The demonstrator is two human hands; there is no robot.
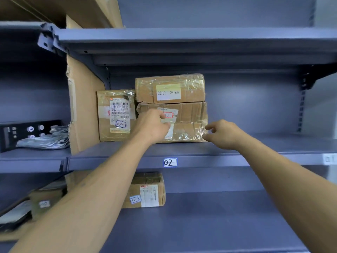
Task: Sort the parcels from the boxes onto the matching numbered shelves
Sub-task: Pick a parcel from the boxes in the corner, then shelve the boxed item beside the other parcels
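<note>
1. Far left: cardboard divider (82, 106) at the bay's end. Serves, by judgement, as a stop for parcels to pack against.
2. Next: upright parcel (116, 115) on the shelf (255, 148), just beside the divider, set on end with its label outward. Reads 02 in pen, which matches the tag (170, 162) on the shelf lip. Judged correctly sorted, with the face out for checking.
3. One shelf down: low parcel (145, 190), marked 11, lying flat and well apart from both hands. Not part of the present step.
4. Left hand (153, 125) against the front face of the bottom parcel (189, 125), over its label, fingers curled. Cannot tell whether pinching anything or only pushing with the knuckles. Judged to be seating the parcel back and leftward.
5. Bottom parcel flat on shelf 02, touching the upright parcel, with the top parcel (169, 88) stacked on it. Stacked to save width, by judgement. Number on the bottom label part hidden by the hand.
6. Right hand (220, 133) at the bottom parcel's right end, fingers and thumb apart, tips at or just beside the taped corner. Contact uncertain. Holds nothing. Judged to be squaring that end.
7. Far right: second tag (328, 158), blurred, seemingly 01.
</note>
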